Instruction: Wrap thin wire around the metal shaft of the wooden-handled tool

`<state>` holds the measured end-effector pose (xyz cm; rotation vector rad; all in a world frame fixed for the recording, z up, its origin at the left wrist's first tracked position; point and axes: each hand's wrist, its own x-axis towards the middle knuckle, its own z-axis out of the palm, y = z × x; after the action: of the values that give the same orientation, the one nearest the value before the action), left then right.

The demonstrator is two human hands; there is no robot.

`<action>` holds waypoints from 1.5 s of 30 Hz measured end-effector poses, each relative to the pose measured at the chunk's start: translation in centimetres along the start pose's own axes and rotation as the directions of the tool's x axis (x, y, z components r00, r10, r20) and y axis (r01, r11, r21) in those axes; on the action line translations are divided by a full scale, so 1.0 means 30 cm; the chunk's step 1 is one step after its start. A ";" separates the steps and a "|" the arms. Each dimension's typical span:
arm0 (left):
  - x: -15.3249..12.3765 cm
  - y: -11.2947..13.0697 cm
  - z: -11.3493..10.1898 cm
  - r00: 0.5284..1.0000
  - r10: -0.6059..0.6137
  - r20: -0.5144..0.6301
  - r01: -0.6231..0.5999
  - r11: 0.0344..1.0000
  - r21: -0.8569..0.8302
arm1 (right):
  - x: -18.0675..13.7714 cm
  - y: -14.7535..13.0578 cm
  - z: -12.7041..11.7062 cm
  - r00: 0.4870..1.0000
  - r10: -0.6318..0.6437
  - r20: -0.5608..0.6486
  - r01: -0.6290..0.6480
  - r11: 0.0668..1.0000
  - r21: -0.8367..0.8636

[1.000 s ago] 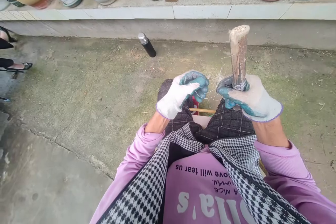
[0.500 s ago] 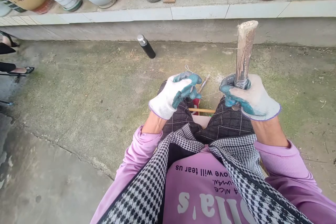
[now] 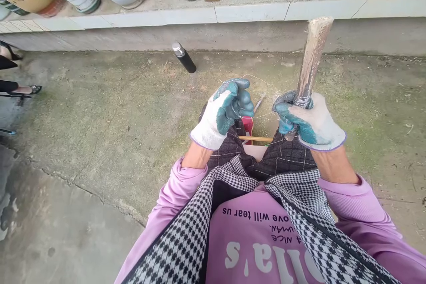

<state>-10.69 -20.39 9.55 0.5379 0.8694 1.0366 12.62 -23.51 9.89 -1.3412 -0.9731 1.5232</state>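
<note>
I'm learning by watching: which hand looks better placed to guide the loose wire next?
Probably the left hand: the loose wire runs by its fingers, while the right hand is closed around the stick.

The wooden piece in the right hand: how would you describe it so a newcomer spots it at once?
Below the right part of the white-tiled ledge, find the gloved right hand. The wooden piece rises from that fist, leaning slightly right. Unlike the thin yellowish stick lower in the view, it is thick and brown, with silvery strands wound round it.
</note>
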 end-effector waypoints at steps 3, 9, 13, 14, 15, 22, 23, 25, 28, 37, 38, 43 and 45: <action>0.000 0.006 0.002 1.000 0.003 0.003 -0.003 0.999 -0.040 | 0.003 -0.006 0.004 1.000 0.004 0.012 -0.004 1.000 0.013; -0.009 0.040 0.016 0.997 0.060 -0.048 -0.062 0.997 -0.043 | -0.004 -0.020 -0.022 0.998 0.056 -0.025 -0.058 0.994 -0.092; -0.021 0.063 0.046 0.996 0.015 -0.092 -0.022 0.997 -0.075 | -0.013 -0.022 -0.013 0.999 -0.003 0.047 0.008 0.995 -0.097; -0.025 0.067 0.052 0.995 -0.008 -0.096 0.001 0.997 -0.081 | -0.015 -0.022 -0.009 0.997 -0.011 0.081 0.020 0.994 -0.107; -0.028 0.072 0.056 0.995 -0.027 -0.097 0.018 0.996 -0.088 | -0.016 -0.021 -0.005 0.994 -0.019 0.109 0.033 0.991 -0.126; -0.039 0.082 0.038 0.998 0.003 -0.060 -0.012 0.990 -0.137 | -0.010 -0.034 -0.055 0.982 -0.173 -0.078 0.166 0.982 -0.090; -0.038 0.080 0.033 0.998 0.014 -0.069 -0.023 0.991 -0.131 | -0.010 -0.042 -0.069 0.975 -0.190 -0.114 0.183 0.981 -0.069; -0.035 0.076 0.026 0.997 0.025 -0.078 -0.034 0.992 -0.118 | -0.014 -0.060 -0.089 0.962 -0.217 -0.165 0.213 0.976 -0.044; -0.031 0.076 0.028 0.998 0.024 -0.056 -0.031 0.992 -0.123 | -0.030 -0.076 -0.094 0.958 -0.227 -0.176 0.222 0.974 -0.045; -0.008 0.131 -0.004 0.958 0.062 -0.280 -0.091 0.992 -0.091 | -0.093 -0.021 -0.069 0.968 -0.093 -0.234 0.073 0.993 -0.093; 0.000 0.133 -0.022 0.955 0.072 -0.287 -0.098 0.992 -0.079 | -0.086 -0.010 -0.076 0.962 -0.086 -0.260 0.059 0.992 -0.108; 0.037 0.141 -0.096 0.945 0.128 -0.302 -0.159 0.984 -0.082 | -0.043 0.039 -0.134 0.935 -0.105 -0.340 0.006 0.960 -0.279; 0.043 0.146 -0.100 0.932 0.154 -0.328 -0.197 0.975 -0.102 | -0.041 0.047 -0.154 0.932 -0.141 -0.334 0.006 0.927 -0.374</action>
<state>-15.10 -17.36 10.64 0.3426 1.0397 1.3615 17.13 -25.06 8.40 -1.7506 -1.0912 1.0151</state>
